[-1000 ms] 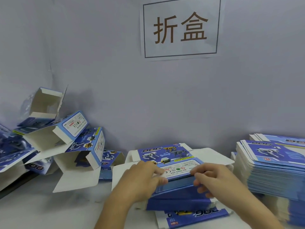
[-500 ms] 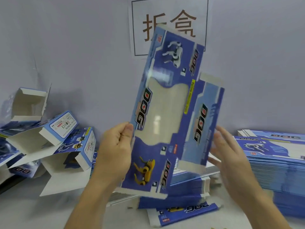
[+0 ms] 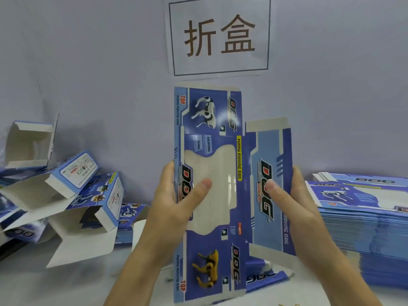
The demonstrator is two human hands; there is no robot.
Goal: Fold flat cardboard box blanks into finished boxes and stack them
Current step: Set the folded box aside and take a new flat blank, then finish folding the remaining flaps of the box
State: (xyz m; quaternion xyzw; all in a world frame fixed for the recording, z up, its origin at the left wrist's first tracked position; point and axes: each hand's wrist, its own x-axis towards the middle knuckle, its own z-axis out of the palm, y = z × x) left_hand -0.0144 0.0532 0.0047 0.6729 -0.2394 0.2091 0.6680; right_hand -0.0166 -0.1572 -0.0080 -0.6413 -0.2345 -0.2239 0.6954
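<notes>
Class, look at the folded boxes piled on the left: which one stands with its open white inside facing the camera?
The folded box at the far left against the wall, topmost of the pile. Its white interior faces us with the flap up; the other boxes lie tilted, showing printed blue panels.

My fingers are out of sight behind the box blank (image 3: pixel 223 184); only the thumbs of my left hand (image 3: pixel 176 202) and right hand (image 3: pixel 289 202) show on its printed face. Below the blank, its bottom flap partly covers another blank (image 3: pixel 265 277) lying on the table, and my forearms are cut off by the lower edge. Right of the blank, the stack of flat blanks (image 3: pixel 364 217) runs past the frame's edge. Left of it, the pile of folded boxes (image 3: pixel 72 195) does too, its small print too blurred to read.
</notes>
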